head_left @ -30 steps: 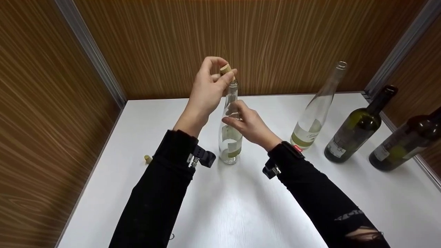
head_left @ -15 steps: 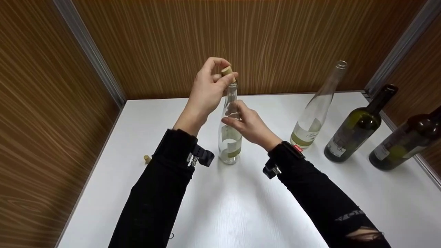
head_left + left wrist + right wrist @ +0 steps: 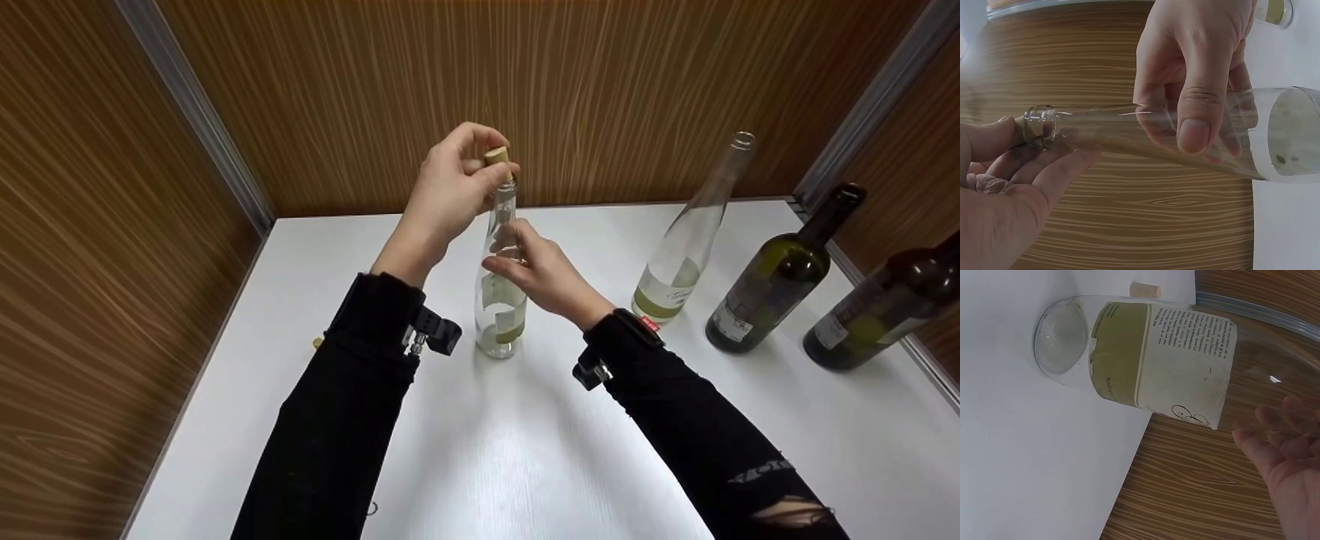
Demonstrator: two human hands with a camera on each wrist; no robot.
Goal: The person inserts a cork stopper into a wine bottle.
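A clear glass bottle (image 3: 500, 292) with a pale label stands upright on the white table (image 3: 525, 450). My right hand (image 3: 534, 268) grips its neck and shoulder. My left hand (image 3: 457, 184) pinches a tan cork (image 3: 496, 157) that sits in the bottle's mouth. In the left wrist view the bottle (image 3: 1129, 132) lies across the frame, the right hand (image 3: 1196, 79) wraps the neck and the left hand's fingers (image 3: 1016, 163) close round the cork end. The right wrist view shows the bottle's base and label (image 3: 1151, 354) and part of the right hand (image 3: 1286, 455).
A second clear bottle (image 3: 686, 255) without a cork and two dark bottles (image 3: 780, 281) (image 3: 885, 307) stand at the right. A loose cork (image 3: 1145, 290) lies on the table left of the held bottle, hidden behind my left sleeve in the head view. Wood-grain walls enclose the table.
My left hand has turned slightly on the cork and its forearm has risen a little, now covering the loose cork on the table. The bottle and right hand have stayed put.
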